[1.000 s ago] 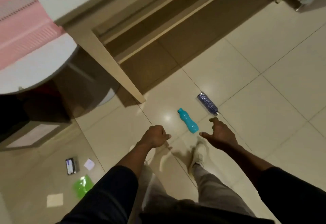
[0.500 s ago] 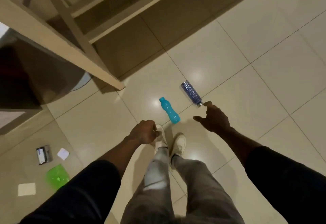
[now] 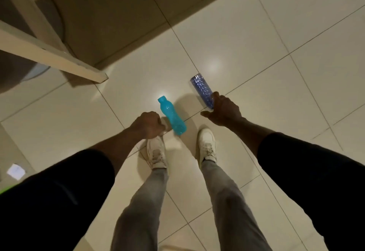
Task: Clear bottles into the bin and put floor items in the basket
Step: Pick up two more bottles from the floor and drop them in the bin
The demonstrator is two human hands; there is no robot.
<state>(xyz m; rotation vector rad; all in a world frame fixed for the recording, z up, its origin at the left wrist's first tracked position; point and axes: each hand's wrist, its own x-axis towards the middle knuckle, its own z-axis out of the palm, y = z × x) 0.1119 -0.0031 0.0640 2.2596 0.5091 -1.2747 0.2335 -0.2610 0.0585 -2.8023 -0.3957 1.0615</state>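
Two bottles lie on the tiled floor in front of my feet. A turquoise bottle lies with its cap pointing away from me. To its right lies a dark blue speckled bottle. My right hand hovers with spread fingers over the blue bottle's near end and hides it; I cannot tell whether they touch. Just left of the turquoise bottle's base is my left hand, curled into a fist with nothing in it.
A pale wooden table leg slants across the upper left, with a dark shadowed space behind it. A white paper scrap and a green edge lie on the floor at far left. My white shoes stand just behind the bottles.
I have stepped forward and bent lower, so both bottles look nearer. My right hand has moved from beside the blue bottle's end to over it. My left fist has come up beside the turquoise bottle.
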